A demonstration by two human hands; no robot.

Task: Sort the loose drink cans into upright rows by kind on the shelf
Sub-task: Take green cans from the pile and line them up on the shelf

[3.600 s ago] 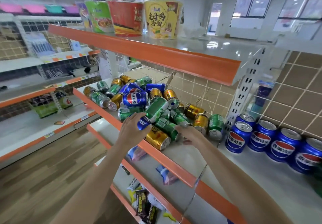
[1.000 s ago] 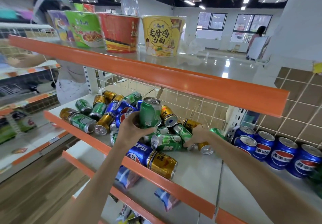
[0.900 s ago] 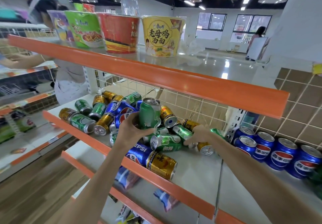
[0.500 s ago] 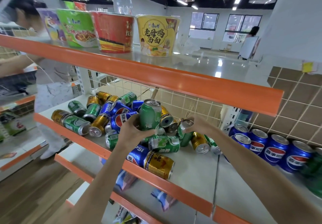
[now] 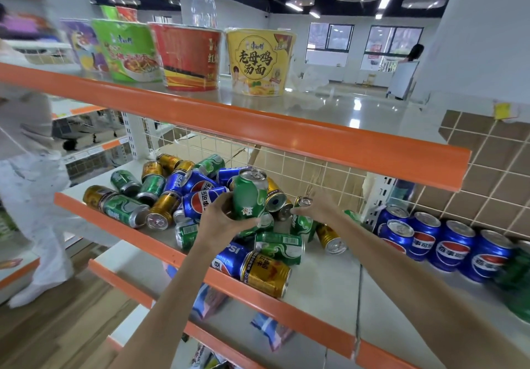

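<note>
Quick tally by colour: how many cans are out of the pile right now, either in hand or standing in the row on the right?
Green cans in hand: 2, one in the left hand, one in the right hand
Blue cans standing: 5
Total: 7, leaving out the green blur at the far right edge

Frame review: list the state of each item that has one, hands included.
left hand: grips green can
green can: upright, lifted
right hand: holds second green can
second green can: upright
blue cans: upright row
gold can: lying at shelf edge
</note>
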